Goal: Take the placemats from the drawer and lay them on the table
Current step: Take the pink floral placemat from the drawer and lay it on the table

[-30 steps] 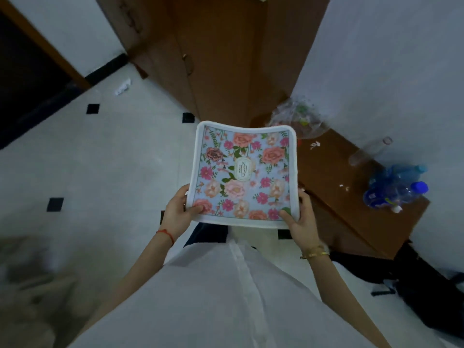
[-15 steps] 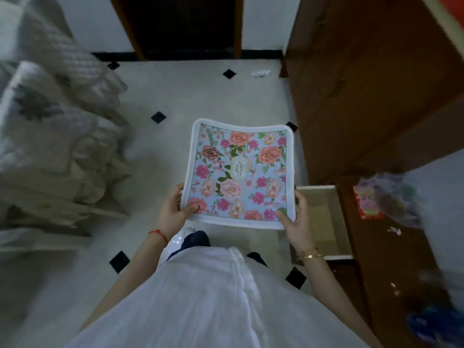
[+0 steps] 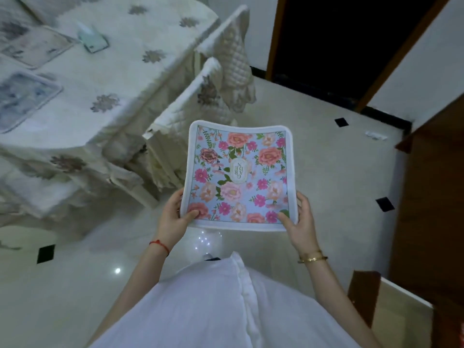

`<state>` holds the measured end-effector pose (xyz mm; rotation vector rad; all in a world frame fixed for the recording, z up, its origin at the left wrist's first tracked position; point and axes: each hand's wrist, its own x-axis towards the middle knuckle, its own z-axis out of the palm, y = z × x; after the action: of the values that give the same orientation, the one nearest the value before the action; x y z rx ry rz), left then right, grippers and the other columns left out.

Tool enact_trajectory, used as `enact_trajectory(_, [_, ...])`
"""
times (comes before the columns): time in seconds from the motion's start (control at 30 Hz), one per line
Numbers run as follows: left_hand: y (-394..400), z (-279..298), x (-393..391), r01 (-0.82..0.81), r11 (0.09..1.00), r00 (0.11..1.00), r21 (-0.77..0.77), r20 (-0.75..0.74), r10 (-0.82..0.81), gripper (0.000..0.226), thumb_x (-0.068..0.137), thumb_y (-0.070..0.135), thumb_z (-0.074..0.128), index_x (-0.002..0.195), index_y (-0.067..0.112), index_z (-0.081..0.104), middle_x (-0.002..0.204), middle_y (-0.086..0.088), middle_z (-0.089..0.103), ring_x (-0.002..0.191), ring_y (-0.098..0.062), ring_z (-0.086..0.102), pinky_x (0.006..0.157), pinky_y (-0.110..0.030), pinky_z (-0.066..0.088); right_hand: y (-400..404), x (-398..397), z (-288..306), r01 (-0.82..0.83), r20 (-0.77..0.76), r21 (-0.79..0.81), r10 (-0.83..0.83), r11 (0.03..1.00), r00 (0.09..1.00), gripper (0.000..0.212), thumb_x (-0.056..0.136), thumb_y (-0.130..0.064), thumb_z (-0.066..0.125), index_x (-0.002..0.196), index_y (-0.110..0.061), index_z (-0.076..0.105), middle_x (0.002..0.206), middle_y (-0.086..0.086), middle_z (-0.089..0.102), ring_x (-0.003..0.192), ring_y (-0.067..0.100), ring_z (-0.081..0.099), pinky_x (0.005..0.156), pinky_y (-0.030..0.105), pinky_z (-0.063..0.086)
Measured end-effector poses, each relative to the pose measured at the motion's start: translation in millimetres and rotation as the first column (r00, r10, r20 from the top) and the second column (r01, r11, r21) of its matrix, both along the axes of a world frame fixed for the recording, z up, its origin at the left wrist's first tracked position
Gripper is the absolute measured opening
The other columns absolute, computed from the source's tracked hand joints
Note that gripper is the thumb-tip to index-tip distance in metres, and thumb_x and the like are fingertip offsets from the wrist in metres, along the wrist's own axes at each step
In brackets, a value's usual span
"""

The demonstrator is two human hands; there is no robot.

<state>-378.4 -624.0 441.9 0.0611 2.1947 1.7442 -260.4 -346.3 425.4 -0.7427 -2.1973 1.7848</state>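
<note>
A floral placemat [image 3: 239, 175], blue with pink and peach roses and a white border, is held flat in front of me at waist height. My left hand [image 3: 173, 217] pinches its near left corner, thumb on top. My right hand [image 3: 300, 219] pinches the near right corner the same way. The table [image 3: 120, 79], covered in a white flowered cloth, stands at the upper left. Two placemats lie on it: a blue one [image 3: 22, 99] at the left edge and a paler one [image 3: 35, 47] behind it. The open drawer [image 3: 399, 320] shows at the lower right.
Chairs with quilted cream covers [image 3: 200, 101] stand between me and the table. A small pale green pack [image 3: 94, 40] lies on the tablecloth. A brown wooden cabinet [image 3: 434, 197] fills the right side; a dark doorway [image 3: 339, 38] is ahead. The floor is glossy white tile.
My view has swung left, away from the cabinet and drawer, bringing the table and chairs into sight. Both hands keep the same hold on the placemat.
</note>
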Motion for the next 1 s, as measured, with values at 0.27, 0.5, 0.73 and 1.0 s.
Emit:
enact_trajectory(0.27, [-86.6, 22.1, -85.9, -0.203, 0.979, 0.975, 0.024, -0.085, 0.204, 0.053, 0.078, -0.003, 0.072, 0.117, 0.03, 0.056, 0.111, 0.0, 0.067, 0.102, -0.018, 0.066, 0.085, -0.036, 0.056, -66.9, -151.9, 16.5, -0.21, -0.075, 0.003, 0.21, 0.978, 0.975, 0.055, 0.085, -0.002, 0.067, 0.13, -0.023, 0.044, 0.119, -0.006, 0.056, 0.11, 0.014, 0.058, 0.088, 0.028, 0.052])
enact_trajectory(0.5, [-117.4, 26.3, -156.6, -0.318, 0.947, 0.943, 0.056, -0.083, 0.322, 0.055, 0.077, -0.003, 0.072, 0.116, 0.033, 0.056, 0.113, 0.0, 0.066, 0.102, -0.015, 0.066, 0.085, -0.029, 0.055, -91.0, -258.1, 26.8, -0.318, -0.088, -0.002, 0.317, 0.948, 0.944, 0.057, 0.085, -0.002, 0.067, 0.133, -0.019, 0.043, 0.125, 0.003, 0.056, 0.114, 0.017, 0.058, 0.095, 0.04, 0.052])
enact_trajectory(0.73, [-108.9, 26.4, -240.9, -0.438, 0.898, 0.89, 0.035, -0.122, 0.439, 0.051, 0.077, 0.001, 0.073, 0.121, 0.019, 0.055, 0.112, -0.001, 0.066, 0.099, -0.014, 0.066, 0.079, -0.022, 0.055, -81.1, -389.3, 36.3, -0.489, -0.109, 0.021, 0.488, 0.872, 0.866, 0.056, 0.084, -0.002, 0.067, 0.129, -0.026, 0.043, 0.118, -0.011, 0.056, 0.105, 0.001, 0.06, 0.085, 0.029, 0.056])
enact_trajectory(1.0, [-50.4, 29.6, -343.2, -0.671, 0.735, 0.729, 0.097, -0.097, 0.678, 0.049, 0.078, -0.005, 0.071, 0.117, 0.021, 0.055, 0.105, 0.003, 0.066, 0.088, -0.001, 0.067, 0.075, -0.02, 0.057, -44.2, -560.7, 58.3, -0.679, -0.073, 0.078, 0.683, 0.73, 0.726, 0.055, 0.085, -0.004, 0.068, 0.13, -0.022, 0.043, 0.119, -0.01, 0.057, 0.104, -0.003, 0.058, 0.084, 0.019, 0.052])
